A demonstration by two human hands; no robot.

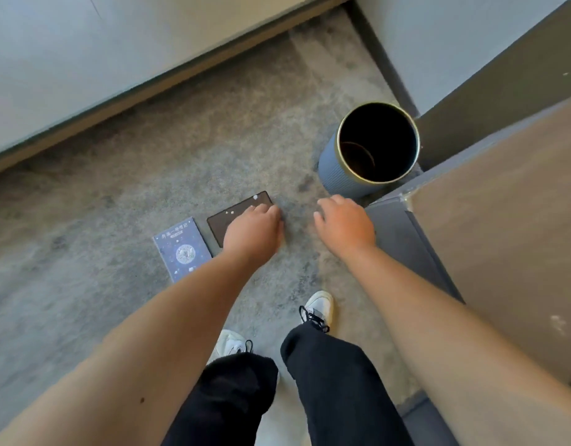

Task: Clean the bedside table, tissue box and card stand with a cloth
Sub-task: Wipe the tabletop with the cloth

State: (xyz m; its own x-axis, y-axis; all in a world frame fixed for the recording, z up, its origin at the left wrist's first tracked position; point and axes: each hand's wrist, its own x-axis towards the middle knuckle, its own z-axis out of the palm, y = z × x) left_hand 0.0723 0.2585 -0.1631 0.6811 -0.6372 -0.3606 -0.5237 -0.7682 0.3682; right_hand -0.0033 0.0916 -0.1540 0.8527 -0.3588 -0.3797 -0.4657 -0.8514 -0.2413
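Note:
A flat dark brown card stand (227,217) lies on the grey carpet, with small white specks on it. My left hand (253,235) reaches down over its right end, fingers curled onto it; whether it grips the stand cannot be told. My right hand (343,222) hovers to the right of it with fingers spread downward, holding nothing. A blue card with a round moon picture (181,249) lies on the carpet left of the stand. The bedside table's brown top (502,226) fills the right side. No cloth or tissue box is in view.
A blue ribbed waste bin with a gold rim (371,149) stands on the carpet by the table's far corner. A bed's pale edge (84,59) runs across the upper left. My feet in white shoes (319,309) stand below the hands.

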